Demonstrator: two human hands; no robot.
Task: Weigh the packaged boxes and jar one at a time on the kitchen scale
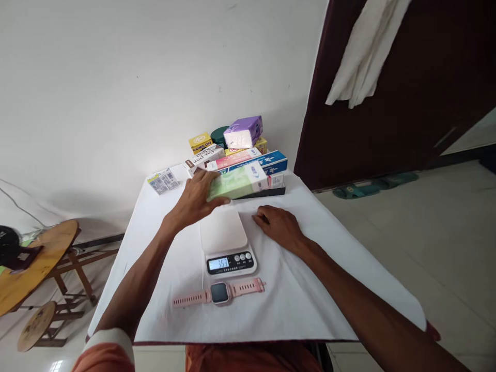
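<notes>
My left hand [198,194] grips the left end of a green and white box [238,181], thumb in front and fingers over the top. The box is tilted, above the near side of the pile of boxes. Loosely curled, my right hand [281,225] rests on the white cloth, right of the kitchen scale [223,232], with no object visible in it. The scale's plate bears nothing, and its lit display [219,263] appears to read 363. In front of the scale lies a smartwatch [219,293] with its pink strap spread out flat.
Behind the scale are a purple tissue pack [244,132], a blue box [275,161], a pink box [232,159], a Super Meal box [205,157] and a yellow box [200,142]. A printed packet [163,181] lies at the left. The wall stands behind the table.
</notes>
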